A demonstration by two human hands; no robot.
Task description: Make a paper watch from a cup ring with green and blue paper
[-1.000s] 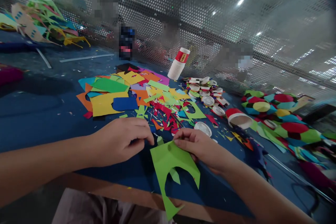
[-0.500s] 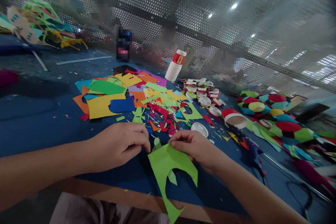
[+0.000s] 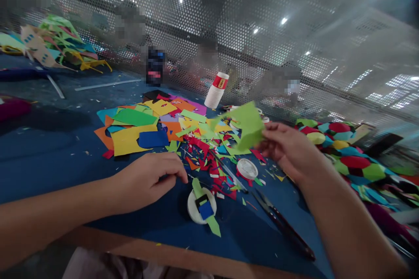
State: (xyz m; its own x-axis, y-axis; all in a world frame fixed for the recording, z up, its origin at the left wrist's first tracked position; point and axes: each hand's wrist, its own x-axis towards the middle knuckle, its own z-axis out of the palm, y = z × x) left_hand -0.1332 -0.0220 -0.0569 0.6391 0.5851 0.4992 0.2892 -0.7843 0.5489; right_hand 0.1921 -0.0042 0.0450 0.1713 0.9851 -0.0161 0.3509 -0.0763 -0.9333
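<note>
My right hand (image 3: 288,146) is closed on a light green sheet of paper (image 3: 245,124) with a curved cutout, held up over the scraps and slightly blurred. My left hand (image 3: 152,178) rests near the table's front edge with its fingers curled; whatever may be between the fingertips is too small to make out. Just right of those fingertips lies a white round cup base (image 3: 193,213). Across it runs a green paper strip (image 3: 214,226), with a blue paper piece (image 3: 206,210) and a black one on top. A long dark-handled tool, apparently scissors (image 3: 288,229), lies to the right.
Coloured paper sheets (image 3: 127,141) and small scraps (image 3: 203,150) cover the middle of the table. Behind them stands a stack of paper cups (image 3: 216,91). A white cup base (image 3: 247,168) and a thin clear stick (image 3: 229,170) lie nearby. Coloured paper-covered pieces (image 3: 356,165) fill the right side.
My right hand has lifted the green sheet up and to the right, uncovering the cup base with its strip and the dark-handled tool. My left hand has hardly moved.
</note>
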